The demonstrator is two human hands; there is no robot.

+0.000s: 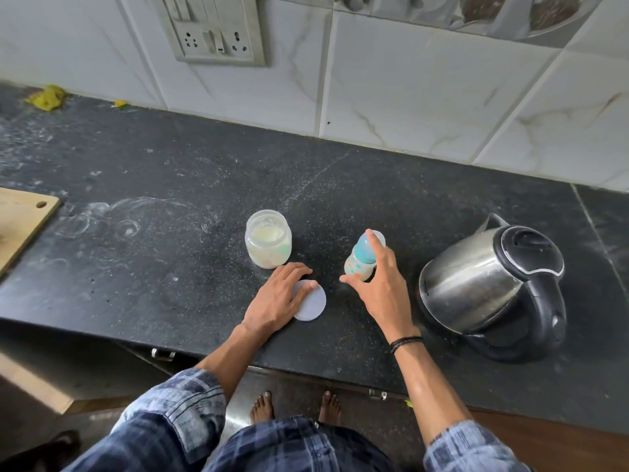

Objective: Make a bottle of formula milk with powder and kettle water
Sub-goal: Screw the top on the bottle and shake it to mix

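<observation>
Roughly midway along the table (170, 233), nearer its front edge than the wall, the baby bottle (359, 260) leans in the right hand (377, 287), thumb and fingers wrapped round it. Just beside it toward the left edge, the left hand (279, 301) lies flat on a round grey lid (313, 303). Behind that hand stands the open powder jar (269, 238). A steel kettle (483, 277) sits toward the right edge, a wooden board (20, 223) at the left edge.

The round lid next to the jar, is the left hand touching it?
Touching. The head view shows the left hand lying flat with its fingers on the lid, covering part of it.
</observation>
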